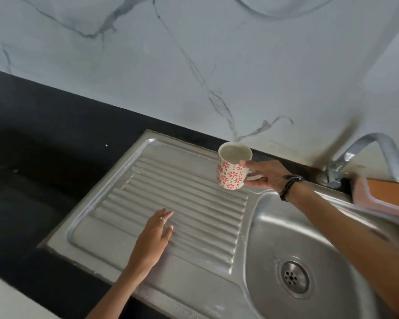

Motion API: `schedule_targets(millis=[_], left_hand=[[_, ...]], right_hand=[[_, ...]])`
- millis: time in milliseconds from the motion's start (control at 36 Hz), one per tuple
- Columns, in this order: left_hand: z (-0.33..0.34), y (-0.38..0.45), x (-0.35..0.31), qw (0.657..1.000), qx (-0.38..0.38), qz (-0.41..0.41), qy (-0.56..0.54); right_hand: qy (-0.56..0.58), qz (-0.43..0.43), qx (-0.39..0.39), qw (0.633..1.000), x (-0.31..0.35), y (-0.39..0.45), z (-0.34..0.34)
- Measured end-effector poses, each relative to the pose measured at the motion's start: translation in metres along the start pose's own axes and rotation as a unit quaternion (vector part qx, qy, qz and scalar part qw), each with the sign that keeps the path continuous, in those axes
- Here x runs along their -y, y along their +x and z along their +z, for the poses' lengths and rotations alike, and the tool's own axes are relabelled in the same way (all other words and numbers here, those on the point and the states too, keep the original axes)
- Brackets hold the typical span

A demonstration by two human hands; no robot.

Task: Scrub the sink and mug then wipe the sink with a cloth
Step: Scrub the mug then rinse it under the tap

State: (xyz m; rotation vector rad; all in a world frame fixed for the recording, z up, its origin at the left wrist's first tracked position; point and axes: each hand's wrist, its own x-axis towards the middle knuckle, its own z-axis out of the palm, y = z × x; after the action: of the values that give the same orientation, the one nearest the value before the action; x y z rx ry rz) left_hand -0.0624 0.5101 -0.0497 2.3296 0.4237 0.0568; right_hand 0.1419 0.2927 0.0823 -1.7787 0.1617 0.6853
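Note:
A white mug point(232, 168) with a red flower pattern hangs upright above the far right corner of the ribbed drainboard point(171, 203). My right hand point(264, 173) grips it by the handle, thumb near the rim. My left hand point(154, 236) hovers flat over the near part of the drainboard, fingers straight, holding nothing. The steel sink bowl point(270, 229) with its round drain point(294, 278) lies to the right, under my right forearm.
A chrome tap point(364, 155) stands behind the bowl at the right. An orange and pink object point(382, 194) lies at the right edge beside the tap. Black countertop point(32, 146) stretches left of the sink. A marble wall rises behind.

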Motion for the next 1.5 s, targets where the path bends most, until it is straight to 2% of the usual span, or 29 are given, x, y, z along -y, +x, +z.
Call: schedule_targets(millis=[278, 583, 944, 1028, 1111, 1250, 1361, 1500], left_hand=[[-0.062, 0.094, 0.045, 0.999, -0.032, 0.007, -0.009], [-0.074, 0.189, 0.062, 0.998, -0.004, 0.045, 0.049], [-0.089, 0.292, 0.071, 0.964, -0.018, 0.187, 0.189], [-0.088, 0.310, 0.078, 0.946, 0.019, 0.182, 0.269], [-0.085, 0.315, 0.088, 0.925, 0.062, 0.155, 0.341], [-0.080, 0.297, 0.105, 0.912, 0.051, 0.139, 0.382], [-0.083, 0.274, 0.115, 0.931, 0.028, 0.108, 0.347], [-0.092, 0.232, 0.118, 0.950, 0.054, 0.097, 0.293]], right_hand=[[-0.093, 0.016, 0.041, 0.995, 0.044, 0.042, 0.103], [-0.191, 0.016, 0.034, 0.981, 0.084, 0.096, 0.150], [-0.303, 0.044, 0.044, 0.951, 0.128, 0.156, 0.195], [-0.329, 0.048, 0.041, 0.942, 0.135, 0.164, 0.203], [-0.358, 0.046, 0.045, 0.932, 0.137, 0.168, 0.208], [-0.387, 0.033, 0.053, 0.920, 0.133, 0.169, 0.210], [-0.395, 0.026, 0.066, 0.916, 0.128, 0.163, 0.209], [-0.380, 0.022, 0.074, 0.922, 0.122, 0.151, 0.207]])
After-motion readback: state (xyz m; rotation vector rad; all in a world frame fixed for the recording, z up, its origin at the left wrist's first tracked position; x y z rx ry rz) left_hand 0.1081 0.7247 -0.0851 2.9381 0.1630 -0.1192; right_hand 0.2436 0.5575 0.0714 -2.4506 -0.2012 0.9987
